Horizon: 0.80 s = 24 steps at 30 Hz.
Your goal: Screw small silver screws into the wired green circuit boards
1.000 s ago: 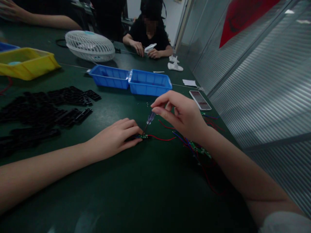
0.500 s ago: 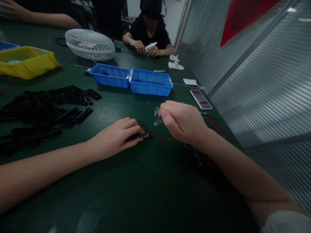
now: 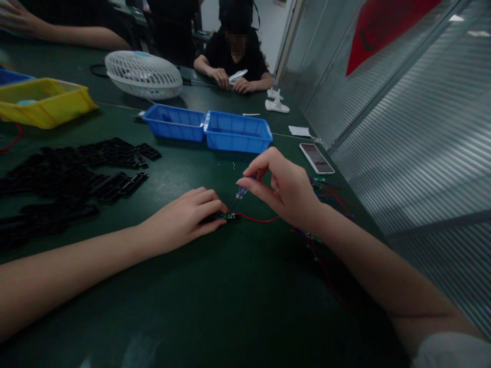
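Observation:
My left hand rests on the table, its fingers closed on a small green circuit board that sits with a dark part mostly hidden under the fingers. A red wire runs from the board to the right, passing beneath my right hand. Between thumb and fingers, my right hand grips the handle of a screwdriver with a clear purplish handle. Its thin shaft slants down to the left, and the tip meets the board beside my left fingertips.
Black plastic parts lie heaped at left. Two blue bins, a yellow bin and a white fan stand farther back. On the right are a phone and wired boards. Across the table a person holds a white part.
My right hand has lifted and rolled, so the screwdriver stands steeper and its grip is now more at the fingertips. The left hand and board stay put.

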### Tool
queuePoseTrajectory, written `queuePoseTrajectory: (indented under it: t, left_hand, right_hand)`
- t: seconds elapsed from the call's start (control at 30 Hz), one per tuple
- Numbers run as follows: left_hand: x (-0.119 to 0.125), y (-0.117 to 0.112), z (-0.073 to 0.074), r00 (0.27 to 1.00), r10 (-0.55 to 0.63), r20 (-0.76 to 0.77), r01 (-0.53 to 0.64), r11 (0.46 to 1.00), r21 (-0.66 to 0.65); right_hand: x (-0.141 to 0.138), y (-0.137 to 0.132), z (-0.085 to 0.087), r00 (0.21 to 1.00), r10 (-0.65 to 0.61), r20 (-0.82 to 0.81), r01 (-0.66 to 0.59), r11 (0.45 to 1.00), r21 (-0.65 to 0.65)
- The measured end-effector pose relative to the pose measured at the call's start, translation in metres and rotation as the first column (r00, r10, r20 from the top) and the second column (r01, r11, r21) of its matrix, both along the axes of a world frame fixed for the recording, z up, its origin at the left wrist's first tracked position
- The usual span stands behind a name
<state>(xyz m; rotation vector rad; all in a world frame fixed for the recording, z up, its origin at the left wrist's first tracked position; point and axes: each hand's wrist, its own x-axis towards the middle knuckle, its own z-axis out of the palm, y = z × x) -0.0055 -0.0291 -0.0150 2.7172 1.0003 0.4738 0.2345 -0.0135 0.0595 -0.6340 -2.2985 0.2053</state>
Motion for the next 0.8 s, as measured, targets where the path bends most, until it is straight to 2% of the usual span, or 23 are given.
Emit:
queuePoseTrajectory:
  t: [0.07, 0.23, 0.37, 0.6, 0.8]
  left_hand:
    - [0.0, 0.0, 0.0, 1.0, 0.001, 0.004, -0.001, 1.0, 0.0]
    - [0.0, 0.0, -0.001, 1.0, 0.002, 0.018, -0.003, 1.0, 0.02]
    - [0.0, 0.0, -0.002, 1.0, 0.003, 0.006, -0.003, 1.0, 0.023]
    - [0.0, 0.0, -0.002, 1.0, 0.002, 0.0, -0.002, 1.0, 0.025]
    - [-0.001, 0.0, -0.002, 1.0, 0.0, 0.005, 0.0, 1.0, 0.017]
  right_hand:
    - [0.0, 0.001, -0.001, 1.0, 0.014, -0.008, -0.014, 1.0, 0.019]
    - [0.002, 0.003, 0.003, 0.999, 0.024, 0.036, -0.02, 0.996, -0.086]
    - [0.003, 0.005, 0.007, 0.997, 0.03, 0.069, -0.023, 0.994, -0.111]
    - [0.003, 0.003, 0.009, 0.978, -0.069, 0.198, 0.079, 0.996, -0.043]
    - [0.003, 0.001, 0.013, 0.877, -0.204, 0.434, 0.203, 0.978, 0.05]
